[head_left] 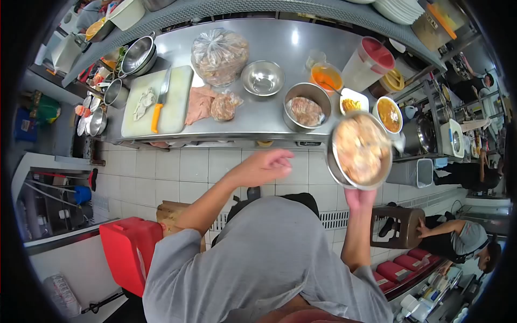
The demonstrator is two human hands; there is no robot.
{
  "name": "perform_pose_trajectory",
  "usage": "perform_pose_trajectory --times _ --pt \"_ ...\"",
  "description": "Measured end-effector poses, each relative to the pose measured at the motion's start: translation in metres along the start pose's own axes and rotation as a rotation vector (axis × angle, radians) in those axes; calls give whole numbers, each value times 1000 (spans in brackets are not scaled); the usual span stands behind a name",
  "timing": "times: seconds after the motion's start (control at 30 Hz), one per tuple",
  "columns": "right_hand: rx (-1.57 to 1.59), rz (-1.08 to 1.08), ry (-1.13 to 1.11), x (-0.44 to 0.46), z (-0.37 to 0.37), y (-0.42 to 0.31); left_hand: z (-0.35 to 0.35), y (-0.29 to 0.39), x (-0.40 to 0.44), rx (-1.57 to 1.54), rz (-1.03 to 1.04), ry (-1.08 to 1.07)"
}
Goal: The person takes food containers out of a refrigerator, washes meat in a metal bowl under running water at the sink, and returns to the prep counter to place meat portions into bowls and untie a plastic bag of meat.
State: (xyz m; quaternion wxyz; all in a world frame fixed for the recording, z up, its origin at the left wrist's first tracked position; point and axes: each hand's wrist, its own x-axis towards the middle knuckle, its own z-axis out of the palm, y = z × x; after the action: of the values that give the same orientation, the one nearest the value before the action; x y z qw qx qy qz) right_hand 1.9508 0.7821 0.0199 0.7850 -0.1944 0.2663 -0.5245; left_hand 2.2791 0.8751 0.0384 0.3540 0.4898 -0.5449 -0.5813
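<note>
My right hand (360,198) grips the near side of a metal bowl (334,171), raised off the counter at its right front edge. Pale orange, raw-looking meat pieces (362,146) fill the bowl, slightly blurred. In front of my body, my left hand (262,168) hangs in the air with nothing in it, its fingers loosely stretched to the right. A metal pot (307,125) with bagged minced meat (305,110) inside stands on the counter between the hands. Close to the bowl are a white bowl of brown sauce (389,114) and a square white dish (353,99).
A yellow-handled knife (160,102) and a crumpled whitish item (144,103) lie on the cutting board (129,125). Further right are a large meat bag (219,59), an empty metal bowl (263,78) and an orange sauce tub (326,76). Another person (463,239) touches a brown stool (396,227).
</note>
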Motion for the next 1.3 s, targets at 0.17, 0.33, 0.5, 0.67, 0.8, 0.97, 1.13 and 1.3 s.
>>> perform_pose_trajectory --times 0.17,0.33,0.5,0.67,0.8,0.97,1.13,1.3 --pt "-144 194 -108 148 68 40 -59 -39 -43 -192 -69 234" --pt "-238 359 -130 294 120 84 -78 -43 -68 -224 -182 486" --pt "-247 491 -107 435 132 137 -84 -36 -88 -243 -255 757" --pt "-337 529 -87 508 120 178 -94 -31 -85 -222 -295 920" --pt "-440 546 -29 535 105 202 -118 -43 -78 -213 -275 899" --pt "-625 538 15 553 105 209 -169 -49 -67 -151 -233 804" --pt "-767 488 36 546 98 201 -220 -57 -43 74 -168 681" --pt "-1197 141 165 472 107 160 -255 -74 -6 471 -66 546"
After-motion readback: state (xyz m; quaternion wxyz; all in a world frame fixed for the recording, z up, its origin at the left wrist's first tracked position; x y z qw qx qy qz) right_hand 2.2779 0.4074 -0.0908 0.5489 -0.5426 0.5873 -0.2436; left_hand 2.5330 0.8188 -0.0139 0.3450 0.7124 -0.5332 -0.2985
